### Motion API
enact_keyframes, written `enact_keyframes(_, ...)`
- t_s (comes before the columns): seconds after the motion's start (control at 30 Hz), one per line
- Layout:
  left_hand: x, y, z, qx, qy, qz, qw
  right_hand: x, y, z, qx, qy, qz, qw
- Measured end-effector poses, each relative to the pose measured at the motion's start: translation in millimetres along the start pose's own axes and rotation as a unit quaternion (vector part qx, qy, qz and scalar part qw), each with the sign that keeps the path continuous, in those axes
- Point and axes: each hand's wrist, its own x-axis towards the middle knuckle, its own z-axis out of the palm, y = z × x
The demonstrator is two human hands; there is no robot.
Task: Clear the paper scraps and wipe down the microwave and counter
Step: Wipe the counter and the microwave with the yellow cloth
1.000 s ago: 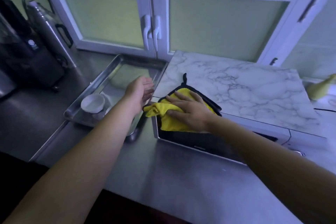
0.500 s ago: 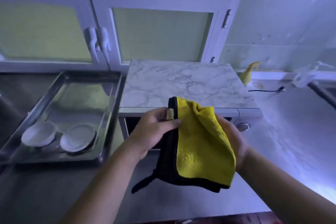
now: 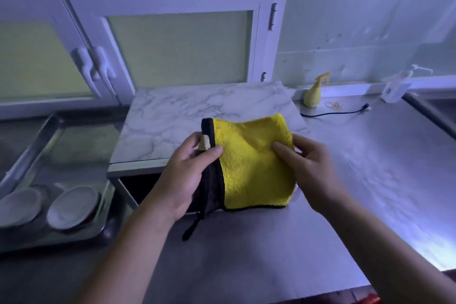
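Observation:
A yellow cloth (image 3: pixel 251 160) with a black edge and dark back hangs folded in the air in front of the microwave (image 3: pixel 172 118), which has a marble-patterned top. My left hand (image 3: pixel 187 175) pinches the cloth's left edge; a small tan paper scrap (image 3: pixel 204 142) sits between its fingers and the cloth. My right hand (image 3: pixel 311 170) grips the right edge with thumb on the front. The steel counter (image 3: pixel 246 254) lies below both hands.
A metal tray (image 3: pixel 29 145) with two white bowls (image 3: pixel 71 207) stands left of the microwave. At the back right are a yellow spray bottle (image 3: pixel 314 91), rubber bands (image 3: pixel 333 105), a black cable (image 3: pixel 333 113) and a clear pump bottle (image 3: pixel 397 86). White cabinets line the wall.
The cloth was lifted off the microwave's top and both hands took hold of it. Since half a second ago it is held higher and folded flatter, and the view swung right.

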Motion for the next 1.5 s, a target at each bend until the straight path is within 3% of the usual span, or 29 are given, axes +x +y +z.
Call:
enact_keyframes(0.1,31.3,10.4,34.3,0.017,0.058,-0.012,0.998,39.3,-9.7,-24.3,-0.044,0.037,-0.085,0.995)
enact_keyframes(0.17,58.2,8.3,59.5,0.094,0.120,-0.007,0.988,72.0,-1.9,-44.3,-0.120,0.058,-0.113,0.985)
enact_keyframes(0.2,71.7,4.4,71.1,0.189,0.163,-0.002,0.968,89.7,5.3,-53.1,-0.167,0.049,-0.108,0.979)
enact_keyframes(0.27,91.2,-5.4,92.4,0.445,0.214,0.019,0.869,121.3,27.3,-65.8,-0.275,0.003,-0.065,0.959)
enact_keyframes(0.3,97.6,-11.1,103.1,0.529,0.200,0.051,0.823,132.1,39.3,-69.3,-0.318,-0.024,-0.048,0.946)
enact_keyframes(0.33,103.8,-18.3,114.2,0.572,0.157,0.078,0.802,139.3,49.8,-71.9,-0.337,-0.050,-0.044,0.939)
enact_keyframes(0.43,117.4,-46.9,146.8,0.613,0.023,0.036,0.789,151.2,66.0,-74.9,-0.313,-0.091,-0.082,0.942)
enact_keyframes(0.5,120.6,-66.6,162.2,0.660,0.013,-0.032,0.750,158.7,70.1,-78.3,-0.277,-0.106,-0.091,0.951)
enact_keyframes(0.6,117.0,-80.6,168.2,0.713,0.036,-0.032,0.699,164.5,80.5,-84.3,-0.172,-0.132,-0.071,0.974)
enact_keyframes(0.73,116.1,-82.7,166.0,0.731,0.081,-0.014,0.677,168.5,98.2,-91.1,-0.015,-0.093,0.010,0.996)
enact_keyframes(0.83,115.8,-85.4,169.8,0.758,0.080,-0.030,0.647,174.9,116.4,-96.5,0.108,-0.102,0.068,0.987)
enact_keyframes(1.03,127.5,-88.8,171.3,0.766,0.076,-0.046,0.637,188.8,130.2,-86.2,0.241,-0.089,0.098,0.961)
enact_keyframes(1.2,156.3,-88.1,178.4,0.760,0.073,-0.043,0.644,189.4,138.8,-84.7,0.302,-0.098,0.098,0.943)
enact_keyframes(1.5,252.5,-84.8,172.1,0.752,0.055,-0.049,0.656,188.0,142.9,-82.9,0.270,-0.081,0.072,0.957)
